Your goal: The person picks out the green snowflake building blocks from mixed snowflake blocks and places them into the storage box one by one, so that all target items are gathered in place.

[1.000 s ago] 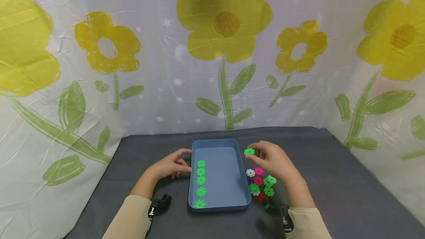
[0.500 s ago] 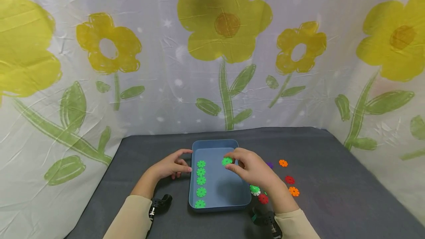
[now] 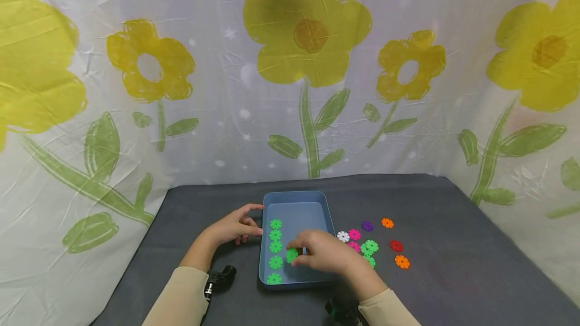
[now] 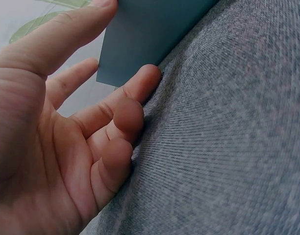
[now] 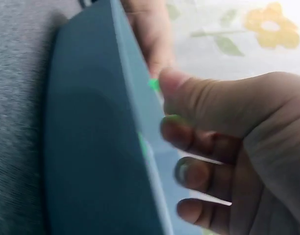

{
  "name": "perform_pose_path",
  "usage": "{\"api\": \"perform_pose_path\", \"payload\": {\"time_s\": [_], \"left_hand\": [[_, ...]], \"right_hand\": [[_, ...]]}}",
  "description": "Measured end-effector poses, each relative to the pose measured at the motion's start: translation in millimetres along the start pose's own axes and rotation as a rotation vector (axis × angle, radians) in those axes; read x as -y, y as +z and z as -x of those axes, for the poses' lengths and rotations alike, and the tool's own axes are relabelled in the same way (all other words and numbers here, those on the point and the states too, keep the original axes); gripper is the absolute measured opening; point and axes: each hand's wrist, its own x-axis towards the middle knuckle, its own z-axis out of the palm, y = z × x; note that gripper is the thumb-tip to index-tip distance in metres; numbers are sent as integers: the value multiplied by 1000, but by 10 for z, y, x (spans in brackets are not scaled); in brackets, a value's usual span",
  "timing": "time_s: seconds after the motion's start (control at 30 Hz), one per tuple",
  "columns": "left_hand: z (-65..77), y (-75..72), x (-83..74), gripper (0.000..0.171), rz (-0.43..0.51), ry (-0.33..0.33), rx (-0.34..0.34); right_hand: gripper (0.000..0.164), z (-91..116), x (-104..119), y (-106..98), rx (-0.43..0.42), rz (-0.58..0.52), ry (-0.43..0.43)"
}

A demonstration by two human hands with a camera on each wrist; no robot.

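A blue rectangular tray (image 3: 296, 213) lies on the dark cloth, with several green interlocking discs (image 3: 275, 247) in a column along its left side. My right hand (image 3: 319, 251) is over the tray and pinches one more green interlocking disc (image 3: 291, 255) between thumb and forefinger, just right of that column. In the right wrist view this held disc shows only as green slivers by the fingertips. At the tray's left wall, my left hand (image 3: 235, 225) rests thumb and forefinger against the side, its other fingers loosely bent on the cloth (image 4: 228, 127).
Right of the tray lie loose discs: white (image 3: 343, 236), pink (image 3: 354, 234), purple (image 3: 367, 226), green (image 3: 369, 246), red (image 3: 395, 245) and orange (image 3: 402, 261). My right forearm covers part of this group. A flower-printed curtain (image 3: 226, 140) hangs behind the table.
My right hand has carried the green disc from above the loose pieces leftward over the tray, then down toward the green column. The left hand has stayed at the tray's side.
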Motion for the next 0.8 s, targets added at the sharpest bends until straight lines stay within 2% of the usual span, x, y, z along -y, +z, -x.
{"api": "perform_pose_path", "payload": {"time_s": [0.17,0.43,0.6,0.8], "left_hand": [[16,-52,28,79,2,2,0],[65,-85,76,80,12,1,-3],[74,-65,79,79,29,6,4],[15,-21,52,79,41,29,19]], "right_hand": [[27,-81,16,137,104,-47,72],[29,-110,56,240,196,-68,97],[29,-70,93,227,210,-85,106],[24,-2,88,179,174,-74,133]]}}
